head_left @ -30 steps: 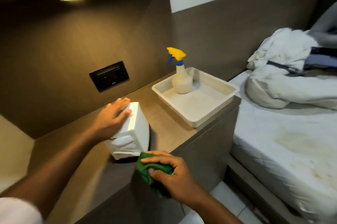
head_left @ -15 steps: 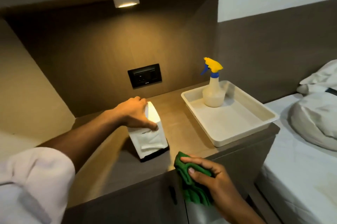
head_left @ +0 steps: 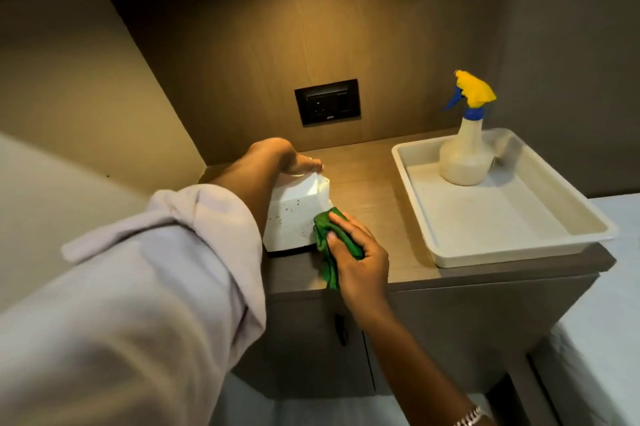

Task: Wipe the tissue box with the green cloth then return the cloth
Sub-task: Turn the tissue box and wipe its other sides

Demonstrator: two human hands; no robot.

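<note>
Reaching in from nine o'clock, our left arm in its pale loose fabric sleeve (head_left: 149, 273) crosses the wood-grain bedside cabinet top (head_left: 367, 183). Our left hand (head_left: 277, 157) curls down over the far upper edge of the white tissue box (head_left: 294, 217), which stands a little tilted near the cabinet's front edge, fingers gripping its top. At the box's three o'clock side, the crumpled green cloth (head_left: 327, 245) presses against the box's right face, touching it. Our right hand (head_left: 356, 252) is closed around that cloth, fingers (head_left: 341, 221) on top and thumb at the near side. Up at twelve o'clock, a black rectangular wall socket (head_left: 327, 102) sits in the brown back panel. Further toward two o'clock, a cream rectangular plastic tray (head_left: 485, 249) holds an upright translucent spray bottle with a yellow and blue trigger head (head_left: 465, 155) in its far corner.
</note>
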